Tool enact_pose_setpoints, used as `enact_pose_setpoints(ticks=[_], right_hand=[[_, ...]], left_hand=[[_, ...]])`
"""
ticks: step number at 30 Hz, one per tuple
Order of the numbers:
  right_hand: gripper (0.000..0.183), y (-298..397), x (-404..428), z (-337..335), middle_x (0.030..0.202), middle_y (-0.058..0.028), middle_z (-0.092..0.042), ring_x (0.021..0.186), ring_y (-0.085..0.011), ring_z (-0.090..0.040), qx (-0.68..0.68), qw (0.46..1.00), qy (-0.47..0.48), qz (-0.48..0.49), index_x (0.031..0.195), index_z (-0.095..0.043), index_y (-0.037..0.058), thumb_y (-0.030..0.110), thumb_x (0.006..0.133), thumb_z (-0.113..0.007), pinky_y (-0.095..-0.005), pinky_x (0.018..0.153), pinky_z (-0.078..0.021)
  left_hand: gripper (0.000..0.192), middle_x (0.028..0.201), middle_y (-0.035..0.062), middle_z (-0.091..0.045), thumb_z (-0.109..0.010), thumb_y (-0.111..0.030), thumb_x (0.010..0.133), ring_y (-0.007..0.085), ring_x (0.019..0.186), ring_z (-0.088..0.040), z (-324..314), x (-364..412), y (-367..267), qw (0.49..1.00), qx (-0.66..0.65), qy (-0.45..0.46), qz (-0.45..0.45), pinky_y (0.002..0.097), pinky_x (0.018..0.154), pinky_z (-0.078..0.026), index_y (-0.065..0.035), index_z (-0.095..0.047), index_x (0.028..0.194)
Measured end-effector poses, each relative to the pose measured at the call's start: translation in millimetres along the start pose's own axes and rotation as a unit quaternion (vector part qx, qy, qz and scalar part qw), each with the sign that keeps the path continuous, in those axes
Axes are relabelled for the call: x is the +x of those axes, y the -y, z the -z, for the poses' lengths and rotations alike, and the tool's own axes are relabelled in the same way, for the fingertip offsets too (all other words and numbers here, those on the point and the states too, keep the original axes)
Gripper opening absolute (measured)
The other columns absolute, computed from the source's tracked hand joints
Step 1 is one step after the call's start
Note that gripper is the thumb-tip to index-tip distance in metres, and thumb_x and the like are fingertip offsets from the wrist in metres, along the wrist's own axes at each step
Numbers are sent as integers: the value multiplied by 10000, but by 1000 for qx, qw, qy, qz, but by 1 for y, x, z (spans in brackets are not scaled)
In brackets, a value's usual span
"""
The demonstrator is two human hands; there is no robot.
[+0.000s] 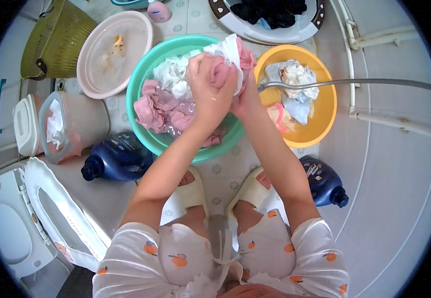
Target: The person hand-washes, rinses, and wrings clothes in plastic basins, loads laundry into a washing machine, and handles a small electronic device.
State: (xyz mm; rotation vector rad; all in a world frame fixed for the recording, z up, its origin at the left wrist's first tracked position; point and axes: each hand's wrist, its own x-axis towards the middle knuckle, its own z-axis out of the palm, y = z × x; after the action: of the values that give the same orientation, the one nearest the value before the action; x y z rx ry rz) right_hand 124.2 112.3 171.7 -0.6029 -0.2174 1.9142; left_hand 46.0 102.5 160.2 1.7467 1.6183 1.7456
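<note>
A wet pink and white cloth [233,52] is bunched between my two hands above the right part of a green plastic basin [135,132]. My left hand [209,87] grips it from the left, knuckles up. Behind and to the right, partly hidden by the cloth, my right hand [246,98] holds its other side. Water in the basin covers part of some pink garments [154,108] and white garments [172,72]. A metal shower hose [334,82] runs in from the right, its near end beside my right wrist. Where that end points is hidden.
An orange basin [329,123] with garments stands right, a basin of dark clothes [282,35] behind. At left are a pale pink basin [88,80], an olive basket [60,41] and a waste bin [88,119]. Dark blue bottles [122,156] flank my feet; a pink bottle [158,11] stands behind.
</note>
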Motion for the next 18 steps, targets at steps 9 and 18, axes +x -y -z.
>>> enact_pose_setpoints(ticks=[9,18], right_hand=[[326,4,1,39,1014,-40,-594,924,-167,-571,-42,990,-118,65,1066,-536,108,371,904,-431,-321,809,-472],[388,164,-15,101,947,-119,-626,883,-198,-600,-586,604,-313,440,995,-573,-39,196,710,-692,-277,787,-457]], left_hand=[[251,840,150,-492,-621,-235,752,343,813,-530,-3,-12,2,970,-45,227,76,414,652,-427,-54,-532,900],[728,1200,164,-448,-729,-280,674,369,1081,-451,33,-4,82,848,381,330,166,454,920,-406,-146,-392,1306]])
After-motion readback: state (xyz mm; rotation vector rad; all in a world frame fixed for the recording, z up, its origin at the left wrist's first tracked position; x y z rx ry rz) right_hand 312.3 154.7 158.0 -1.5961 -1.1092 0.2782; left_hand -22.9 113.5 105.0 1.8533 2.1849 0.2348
